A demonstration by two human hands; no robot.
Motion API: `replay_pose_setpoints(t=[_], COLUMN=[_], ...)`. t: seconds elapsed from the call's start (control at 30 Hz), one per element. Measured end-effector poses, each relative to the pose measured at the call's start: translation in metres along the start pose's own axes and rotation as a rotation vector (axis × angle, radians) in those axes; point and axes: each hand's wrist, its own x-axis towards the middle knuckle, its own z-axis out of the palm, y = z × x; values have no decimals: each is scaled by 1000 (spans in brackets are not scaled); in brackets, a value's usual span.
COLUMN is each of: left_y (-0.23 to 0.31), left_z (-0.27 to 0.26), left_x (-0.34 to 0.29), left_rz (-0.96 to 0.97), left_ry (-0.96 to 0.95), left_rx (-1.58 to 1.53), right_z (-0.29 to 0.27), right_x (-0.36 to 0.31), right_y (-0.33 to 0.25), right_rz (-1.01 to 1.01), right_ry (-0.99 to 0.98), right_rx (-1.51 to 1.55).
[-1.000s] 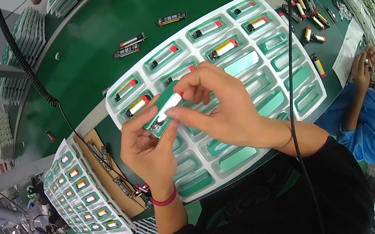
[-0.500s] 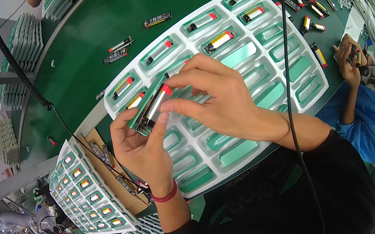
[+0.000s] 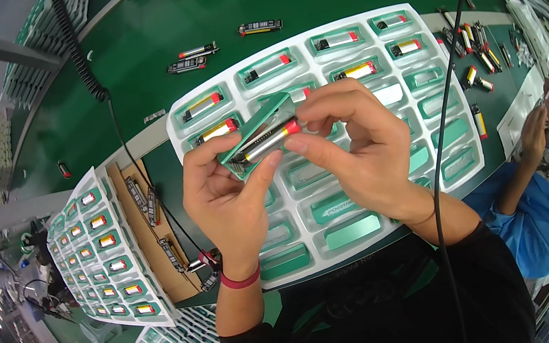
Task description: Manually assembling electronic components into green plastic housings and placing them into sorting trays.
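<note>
- Against a second ago, the battery cell is turned, so a dark perforated strip shows along it; the green shell now tilts up behind, toward 11 o'clock.
- Your left hand keeps its thumb and fingers around the shell's lower end, the cell lying at a slant in its opening, just off centre.
- Your right hand has thumb and index finger narrow at the cell's red end, toward 2 o'clock of it; whether they grip it, I cannot tell.
- Under your hands, a white tray holds more cells in its far compartments and green shells in nearer ones.
- Toward 12 o'clock, loose electronic parts lie on the green table; a scattered pile lies at 2.
- At 9 o'clock a second filled tray leans beside brown cardboard.
- At 3 o'clock sits a co-worker in blue.
</note>
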Motion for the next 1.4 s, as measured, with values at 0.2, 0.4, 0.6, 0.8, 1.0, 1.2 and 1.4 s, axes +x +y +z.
replay_pose_setpoints(t=[0.2, 0.4, 0.6, 0.8, 1.0, 1.2, 1.4], left_y=[-1, 0, 0, -1, -4, -5, 1], left_z=[-1, -1, -3, -5, -5, -1, 0], left_x=[2, 2, 2, 2, 1, 1, 0], left_rz=[-15, 14, 54, 34, 37, 38, -41], left_ry=[-50, -65, -76, -87, -80, -56, -54], left_rx=[-89, -94, -67, -57, -61, -72, -76], right_z=[6, 4, 4, 4, 8, 9, 8], right_x=[2, 2, 1, 1, -1, 3, 4], right_y=[-12, -4, -4, -4, -4, 0, 1], right_rz=[220, 135, 166, 217, 195, -43, -38], right_ry=[114, 110, 82, 98, 92, 93, 78], right_rx=[289, 75, 39, 108, -14, -282, -225])
